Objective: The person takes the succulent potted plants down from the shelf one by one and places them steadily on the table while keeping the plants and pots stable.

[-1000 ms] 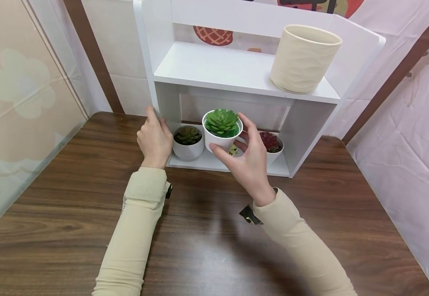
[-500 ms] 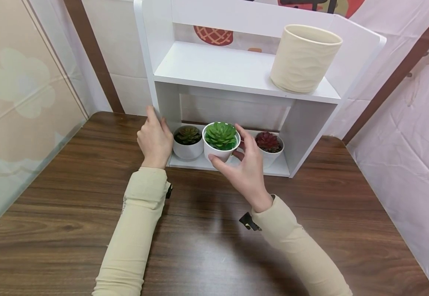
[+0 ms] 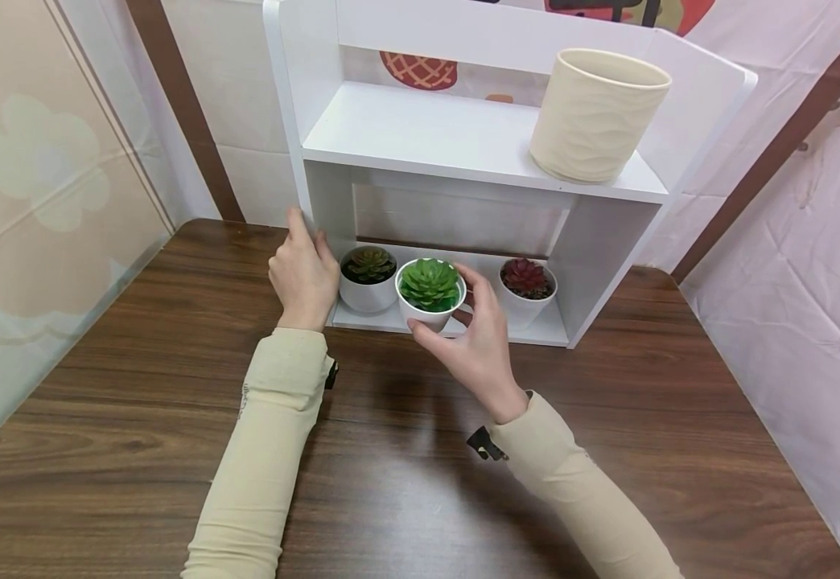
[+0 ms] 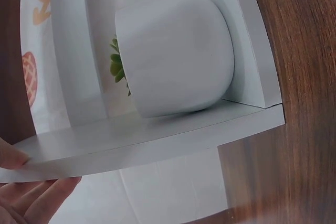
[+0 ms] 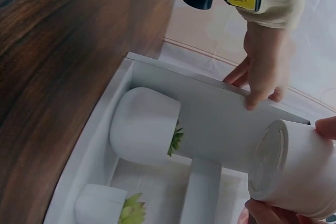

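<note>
My right hand [image 3: 479,346] pinches a white potted succulent [image 3: 430,293] with bright green leaves by its sides, thumb in front and fingers behind. The right wrist view shows the bare underside of this pot, above the shelf's lower level. With thumb and fingers on either face, my left hand [image 3: 302,273] grips the left side panel [image 4: 142,148] of a white desktop shelf [image 3: 420,165]. Just inside that panel stands a rounded white pot [image 3: 369,293] with a dark green succulent. A smaller white pot [image 5: 100,204] with a yellow-green plant is hidden behind the held one in the head view.
A red succulent [image 3: 526,281] in a white pot stands at the lower level's right. On the upper level, a cream ribbed planter [image 3: 597,117] stands at the right end. The shelf is on a brown wooden table [image 3: 391,482], with fabric walls around it.
My right hand has lowered the green potted succulent and drawn it slightly toward me, so the red succulent shows fully. My left hand has stayed on the side panel.
</note>
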The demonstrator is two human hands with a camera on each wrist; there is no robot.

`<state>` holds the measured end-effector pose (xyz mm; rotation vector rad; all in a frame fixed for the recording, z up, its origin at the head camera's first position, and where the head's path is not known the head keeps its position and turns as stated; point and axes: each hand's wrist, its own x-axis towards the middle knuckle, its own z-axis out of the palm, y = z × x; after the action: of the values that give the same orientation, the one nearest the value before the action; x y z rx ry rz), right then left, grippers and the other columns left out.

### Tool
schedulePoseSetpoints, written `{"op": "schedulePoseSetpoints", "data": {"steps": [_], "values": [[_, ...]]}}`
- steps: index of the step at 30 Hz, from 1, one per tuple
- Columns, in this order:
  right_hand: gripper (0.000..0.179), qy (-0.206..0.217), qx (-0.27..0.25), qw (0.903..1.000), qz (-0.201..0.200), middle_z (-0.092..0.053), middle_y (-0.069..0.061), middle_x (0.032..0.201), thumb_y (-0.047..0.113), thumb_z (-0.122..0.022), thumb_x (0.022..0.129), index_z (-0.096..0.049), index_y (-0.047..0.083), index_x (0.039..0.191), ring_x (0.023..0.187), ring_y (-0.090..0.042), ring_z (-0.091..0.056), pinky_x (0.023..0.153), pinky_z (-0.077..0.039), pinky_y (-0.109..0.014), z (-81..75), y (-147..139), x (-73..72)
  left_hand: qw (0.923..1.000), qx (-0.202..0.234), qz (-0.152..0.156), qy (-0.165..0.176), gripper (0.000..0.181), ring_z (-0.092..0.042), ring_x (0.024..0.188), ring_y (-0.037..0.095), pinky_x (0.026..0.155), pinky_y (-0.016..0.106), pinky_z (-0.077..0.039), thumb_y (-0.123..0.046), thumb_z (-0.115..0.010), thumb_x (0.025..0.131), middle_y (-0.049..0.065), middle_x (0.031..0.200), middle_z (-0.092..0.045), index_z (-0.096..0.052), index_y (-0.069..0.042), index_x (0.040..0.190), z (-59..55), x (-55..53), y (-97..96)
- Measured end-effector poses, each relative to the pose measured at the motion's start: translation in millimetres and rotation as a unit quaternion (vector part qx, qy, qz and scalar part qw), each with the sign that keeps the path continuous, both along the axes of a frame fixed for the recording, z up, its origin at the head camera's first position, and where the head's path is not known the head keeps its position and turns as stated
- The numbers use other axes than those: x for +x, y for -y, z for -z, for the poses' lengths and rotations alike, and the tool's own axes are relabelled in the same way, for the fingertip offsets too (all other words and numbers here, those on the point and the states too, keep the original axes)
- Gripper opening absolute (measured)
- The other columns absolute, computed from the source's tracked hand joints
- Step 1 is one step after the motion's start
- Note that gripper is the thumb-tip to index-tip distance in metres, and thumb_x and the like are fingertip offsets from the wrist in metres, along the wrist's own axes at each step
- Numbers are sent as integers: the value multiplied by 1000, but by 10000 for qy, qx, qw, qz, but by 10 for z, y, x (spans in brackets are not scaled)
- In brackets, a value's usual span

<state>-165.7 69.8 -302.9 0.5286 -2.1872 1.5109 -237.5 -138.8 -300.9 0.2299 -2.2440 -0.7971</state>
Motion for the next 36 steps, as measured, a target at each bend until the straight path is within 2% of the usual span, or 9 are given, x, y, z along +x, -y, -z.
{"op": "schedulePoseSetpoints", "data": {"steps": [14, 25, 32, 36], "values": [[75, 271, 230, 9994, -36, -56, -16, 125, 9, -83, 66, -46, -2, 131, 107, -27, -61, 82, -54, -34, 217, 2, -44, 10000, 5, 25, 3, 26, -63, 83, 53, 68, 60, -47, -15, -52, 97, 31, 100, -67, -45, 1, 117, -4, 9, 2], [77, 669, 643, 9956, -130, -56, -17, 122, 11, -83, 67, -44, -2, 132, 109, -31, -59, 89, -51, -40, 412, 13, -54, 10000, 9, 30, -42, 26, -63, 82, 53, 67, 60, -46, -15, -52, 97, 30, 100, -67, -45, 2, 117, 1, -2, 8], [76, 791, 993, 9916, -240, -58, -15, 122, 14, -84, 66, -44, 1, 130, 108, -29, -58, 90, -46, -46, 517, 4, -60, 10000, 15, 49, -24, 26, -64, 83, 52, 68, 60, -47, -15, -52, 97, 30, 101, -67, -45, 1, 117, 0, 3, 6], [75, 836, 1152, 9895, -249, -59, -16, 122, 15, -84, 65, -45, 0, 128, 110, -30, -59, 95, -45, -46, 564, 10, -58, 10000, 23, 54, 11, 26, -64, 84, 52, 68, 60, -47, -16, -51, 98, 30, 101, -67, -45, 1, 118, -1, 5, 5]]}}
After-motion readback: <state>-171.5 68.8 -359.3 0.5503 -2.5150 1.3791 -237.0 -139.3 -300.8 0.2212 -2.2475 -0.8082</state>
